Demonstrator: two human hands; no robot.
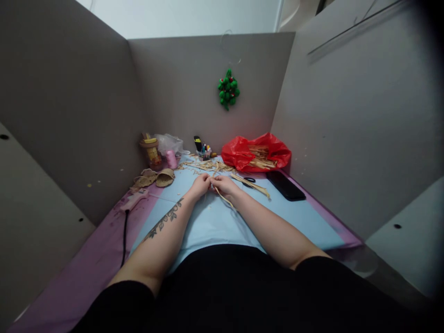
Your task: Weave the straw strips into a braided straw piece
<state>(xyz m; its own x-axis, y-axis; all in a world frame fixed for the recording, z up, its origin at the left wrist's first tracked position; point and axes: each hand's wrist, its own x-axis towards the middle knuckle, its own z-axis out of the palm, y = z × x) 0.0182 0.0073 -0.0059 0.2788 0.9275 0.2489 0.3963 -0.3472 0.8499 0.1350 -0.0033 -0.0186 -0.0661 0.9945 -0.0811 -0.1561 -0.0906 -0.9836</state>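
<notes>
Both hands meet over the middle of the light blue table cover [222,226], their fingertips nearly touching. My left hand [201,185] is closed, pinching a tan straw strip [225,199]. From the other side my right hand [224,185] is closed on the same strip, whose one end trails under the right palm toward the wrist. Another short end pokes up between the fingers. The exact grip of the fingertips is too small to make out. Just right of my right hand lies a bundle of straw strips [255,186] across dark-handled scissors [249,180].
Behind the hands are straw scraps [208,165] and a pen holder [204,155]. A red plastic bag [236,155] of straw and a black phone [286,186] are right. Left are a pink thread spool [171,159], woven pieces [165,177], a cup [151,151] and a corded power strip [134,200].
</notes>
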